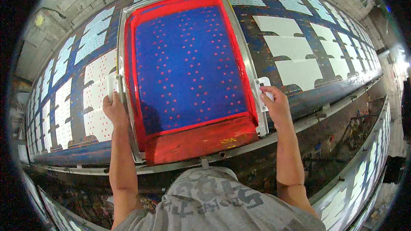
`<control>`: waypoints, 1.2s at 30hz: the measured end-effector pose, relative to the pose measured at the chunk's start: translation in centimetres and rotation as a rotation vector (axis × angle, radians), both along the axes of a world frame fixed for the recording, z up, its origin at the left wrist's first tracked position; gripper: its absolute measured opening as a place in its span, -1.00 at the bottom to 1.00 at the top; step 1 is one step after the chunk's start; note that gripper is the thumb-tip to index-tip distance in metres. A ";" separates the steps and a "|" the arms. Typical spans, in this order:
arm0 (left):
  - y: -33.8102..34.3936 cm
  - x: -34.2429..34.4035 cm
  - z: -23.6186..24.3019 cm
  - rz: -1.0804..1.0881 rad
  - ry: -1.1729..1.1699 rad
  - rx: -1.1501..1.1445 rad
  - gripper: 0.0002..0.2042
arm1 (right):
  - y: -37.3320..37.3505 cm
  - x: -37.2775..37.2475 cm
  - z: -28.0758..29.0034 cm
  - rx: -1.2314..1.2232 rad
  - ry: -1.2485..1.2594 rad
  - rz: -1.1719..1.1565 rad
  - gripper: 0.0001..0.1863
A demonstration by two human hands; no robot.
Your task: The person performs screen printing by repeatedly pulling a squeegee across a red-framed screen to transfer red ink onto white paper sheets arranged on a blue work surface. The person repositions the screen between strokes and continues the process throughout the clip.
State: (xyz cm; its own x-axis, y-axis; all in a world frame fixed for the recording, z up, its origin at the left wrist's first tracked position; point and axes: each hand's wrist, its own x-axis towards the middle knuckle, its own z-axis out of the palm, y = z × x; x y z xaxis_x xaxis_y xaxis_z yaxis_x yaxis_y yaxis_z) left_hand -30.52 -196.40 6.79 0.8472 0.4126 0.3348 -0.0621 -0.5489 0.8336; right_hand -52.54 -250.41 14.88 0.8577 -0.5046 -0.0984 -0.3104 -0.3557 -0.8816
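A screen-printing frame (240,42) lies across the long table before me. Its blue mesh (188,66) carries rows of small red dots, with wet-looking red ink (180,13) round the edges and a red-coated panel (201,140) at the near end. My left hand (115,110) is closed on a white handle (112,84) at the frame's left side. At the right side, my right hand (277,105) has its fingers closed round another white handle plate (264,86). Both forearms reach up from the lower edge.
White cut pieces with red dots (95,122) lie left of the frame; plain white ones (292,48) lie to its right. Farther back are rows of light-blue dotted pieces (95,34). A metal rail (171,167) runs along the near edge. Another table with pieces (357,188) stands lower right.
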 end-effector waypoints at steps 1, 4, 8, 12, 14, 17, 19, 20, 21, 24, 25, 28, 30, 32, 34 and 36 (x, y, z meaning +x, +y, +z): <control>-0.8 0.0 0.1 0.019 0.009 -0.004 -0.71 | -0.8 -0.2 -0.1 0.017 -0.013 -0.003 -0.68; -2.3 -0.4 0.2 0.033 0.007 -0.014 -0.73 | -2.4 -0.5 -0.1 -0.002 0.010 0.006 -0.68; -3.7 -0.9 0.5 0.073 0.004 -0.077 -0.75 | -3.8 -0.9 0.2 0.042 0.016 0.033 -0.66; -4.8 -0.5 0.2 0.014 -0.068 0.020 -0.75 | -5.2 -0.1 -0.9 0.013 -0.052 0.058 -0.67; -4.5 -0.1 -0.3 0.049 0.033 -0.001 -0.73 | -5.8 0.1 -1.4 0.005 -0.056 0.078 -0.66; -3.5 0.4 -1.8 0.055 0.063 0.225 -0.67 | -4.9 -0.6 -1.2 -0.309 -0.032 0.120 -0.58; -3.6 0.8 -3.4 0.078 -0.016 0.235 -0.67 | -2.5 -1.8 -0.4 -0.930 -0.124 0.150 -0.50; -3.6 0.9 -3.9 0.125 0.003 0.201 -0.68 | -1.0 -3.0 0.2 -0.957 -0.095 0.266 -0.44; -3.7 1.0 -4.3 0.118 -0.024 0.259 -0.69 | 0.8 -4.2 0.8 -1.020 -0.066 0.399 -0.39; -4.6 0.4 -4.6 0.156 -0.072 0.293 -0.72 | 6.5 -6.4 0.9 -0.701 -0.191 0.869 -0.36; -4.9 0.3 -4.3 0.155 0.000 0.201 -0.72 | 7.7 -7.2 0.9 -0.736 -0.146 0.999 -0.37; -6.0 -0.3 -3.0 0.193 0.004 0.285 -0.75 | 9.9 -7.9 -0.3 -0.893 -0.136 0.948 -0.41; -6.4 -0.7 -2.2 0.167 0.043 0.150 -0.76 | 10.4 -7.8 -1.1 -0.912 -0.157 0.914 -0.42; -6.9 -1.0 -1.6 0.133 0.105 0.065 -0.75 | 10.4 -7.6 -1.1 -0.958 -0.178 0.902 -0.42; -7.0 -1.0 -1.1 0.116 0.181 0.027 -0.71 | 10.5 -6.9 -0.5 -1.036 -0.228 0.920 -0.44; -7.1 -1.1 -0.5 0.117 0.225 0.043 -0.67 | 10.8 -5.8 0.7 -1.060 -0.248 0.888 -0.46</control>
State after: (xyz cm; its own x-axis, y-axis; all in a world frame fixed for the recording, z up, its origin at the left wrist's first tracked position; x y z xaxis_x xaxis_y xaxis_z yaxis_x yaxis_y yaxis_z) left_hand -31.64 -203.54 6.25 0.8499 0.5013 0.1625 0.1881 -0.5767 0.7950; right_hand -58.35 -239.65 15.58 0.8642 0.4694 0.1812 0.4877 -0.8700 -0.0722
